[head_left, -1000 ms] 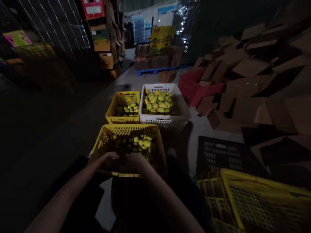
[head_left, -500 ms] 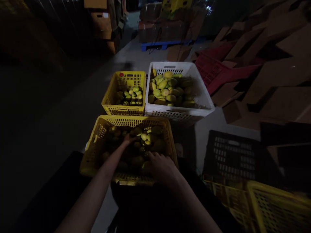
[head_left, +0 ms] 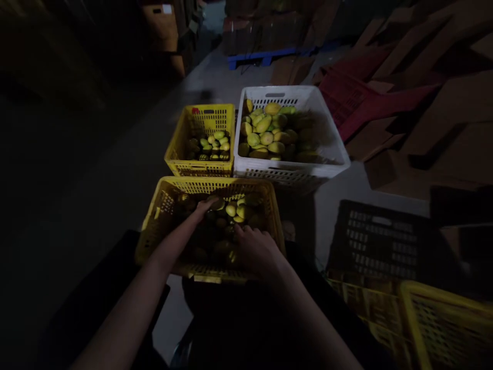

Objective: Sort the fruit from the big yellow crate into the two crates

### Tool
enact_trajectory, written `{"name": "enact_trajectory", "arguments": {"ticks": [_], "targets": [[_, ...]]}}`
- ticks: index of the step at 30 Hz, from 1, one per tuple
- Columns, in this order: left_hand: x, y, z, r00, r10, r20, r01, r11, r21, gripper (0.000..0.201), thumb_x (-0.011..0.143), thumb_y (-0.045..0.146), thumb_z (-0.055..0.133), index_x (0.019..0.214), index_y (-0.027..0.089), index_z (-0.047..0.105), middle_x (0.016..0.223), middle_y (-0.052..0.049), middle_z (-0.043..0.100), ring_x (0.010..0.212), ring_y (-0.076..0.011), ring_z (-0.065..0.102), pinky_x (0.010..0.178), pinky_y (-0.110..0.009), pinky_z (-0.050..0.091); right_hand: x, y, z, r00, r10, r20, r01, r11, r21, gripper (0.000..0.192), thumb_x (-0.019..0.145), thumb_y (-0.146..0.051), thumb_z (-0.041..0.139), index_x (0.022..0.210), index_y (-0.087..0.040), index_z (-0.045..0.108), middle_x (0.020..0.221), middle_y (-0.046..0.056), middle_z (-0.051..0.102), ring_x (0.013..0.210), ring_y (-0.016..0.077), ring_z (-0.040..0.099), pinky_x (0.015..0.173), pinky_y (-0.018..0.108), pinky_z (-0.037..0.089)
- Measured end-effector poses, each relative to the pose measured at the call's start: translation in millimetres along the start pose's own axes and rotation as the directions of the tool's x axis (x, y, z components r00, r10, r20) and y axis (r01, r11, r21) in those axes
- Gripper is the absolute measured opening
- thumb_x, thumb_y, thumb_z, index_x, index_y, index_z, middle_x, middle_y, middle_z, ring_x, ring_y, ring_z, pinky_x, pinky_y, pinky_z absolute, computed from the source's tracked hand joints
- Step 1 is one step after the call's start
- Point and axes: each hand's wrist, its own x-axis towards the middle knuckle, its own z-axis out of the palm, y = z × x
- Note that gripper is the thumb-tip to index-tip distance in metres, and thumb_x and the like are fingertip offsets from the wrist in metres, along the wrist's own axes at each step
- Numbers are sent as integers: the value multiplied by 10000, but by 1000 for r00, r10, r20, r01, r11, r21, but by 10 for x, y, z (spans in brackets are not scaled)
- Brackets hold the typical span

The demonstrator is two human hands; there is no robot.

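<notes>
Both hands work among mangoes (head_left: pixel 231 210) in the near yellow crate (head_left: pixel 162 216).
Left hand (head_left: pixel 202 207) reaches to 12 o'clock, fingertips on fruit; right hand (head_left: pixel 256 249) rests spread at 5 o'clock; any grip is hidden. Beyond: small yellow crate (head_left: pixel 181 144), white crate (head_left: pixel 331 139).

We see a near yellow crate (head_left: pixel 162 216) of perforated moulded plastic, its lattice walls faintly shiny where light catches the rim. The small yellow crate (head_left: pixel 181 149) behind it looks like the same plastic, and the white crate (head_left: pixel 331 149) is plastic too, smooth and matt. The mangoes (head_left: pixel 265 133) in the white crate have smooth skin with a soft sheen; those under our bare left hand (head_left: pixel 202 208) and right hand (head_left: pixel 256 252) are too dark to judge. The black crate (head_left: pixel 377 241) looks like dull plastic. The flattened boxes (head_left: pixel 435 128) are matt brown cardboard. The floor (head_left: pixel 115 174) seems smooth and slightly glossy.
</notes>
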Motion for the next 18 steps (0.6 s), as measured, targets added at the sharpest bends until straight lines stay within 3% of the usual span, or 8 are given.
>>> {"name": "enact_trajectory", "arguments": {"ticks": [2, 6, 9, 13, 15, 18], "targets": [[-305, 207, -274, 993, 42, 114, -34, 997, -69, 140, 838, 240, 594, 893, 124, 650, 933, -48, 697, 945, -204, 645, 919, -383, 481, -8, -6, -1, 999, -32, -8, 32, 999, 0, 374, 880, -205, 470, 1237, -110, 537, 1148, 207, 641, 1058, 326, 625, 819, 402, 452], [-1084, 652, -813, 943, 142, 300, -83, 976, -201, 318, 796, 221, 543, 1091, 127, 616, 985, -100, 709, 987, -233, 658, 957, -416, 478, 31, -117, 53, 996, -89, -8, 89, 996, -6, 352, 867, -147, 439, 1190, -107, 572, 1123, 206, 664, 1039, 333, 647, 781, 391, 470], [-1709, 846, -1078, 892, 242, 382, -68, 907, -416, 447, 804, 322, 528, 1207, 130, 554, 1031, -125, 699, 945, -235, 679, 857, -390, 541, 62, -224, 110, 987, -157, -16, 157, 988, -11, 334, 871, -180, 452, 1170, -120, 587, 1073, 185, 687, 1018, 320, 658, 767, 371, 478], [-2276, 882, -1194, 881, 303, 364, 17, 749, -663, 515, 825, 529, 500, 1154, 142, 588, 927, -109, 702, 759, -195, 690, 645, -279, 582, 92, -218, 225, 980, -196, -16, 196, 981, -14, 369, 884, -270, 479, 1218, -134, 555, 1161, 176, 656, 1081, 291, 629, 816, 346, 476], [-2375, 839, -1203, 895, 315, 316, 59, 618, -784, 488, 824, 538, 501, 1110, 156, 601, 897, -90, 696, 774, -188, 684, 660, -271, 585, 103, -150, 301, 984, -179, -13, 179, 984, -18, 376, 891, -270, 466, 1230, -133, 549, 1170, 175, 653, 1082, 283, 629, 830, 344, 475], [-2343, 751, -1226, 958, 245, 146, 32, 418, -908, 418, 832, 498, 500, 1069, 170, 602, 848, -71, 691, 796, -187, 680, 707, -291, 588, 113, -26, 451, 989, -148, 5, 148, 989, -10, 354, 894, -260, 457, 1207, -144, 576, 1129, 163, 675, 1037, 274, 651, 817, 341, 484]]}}
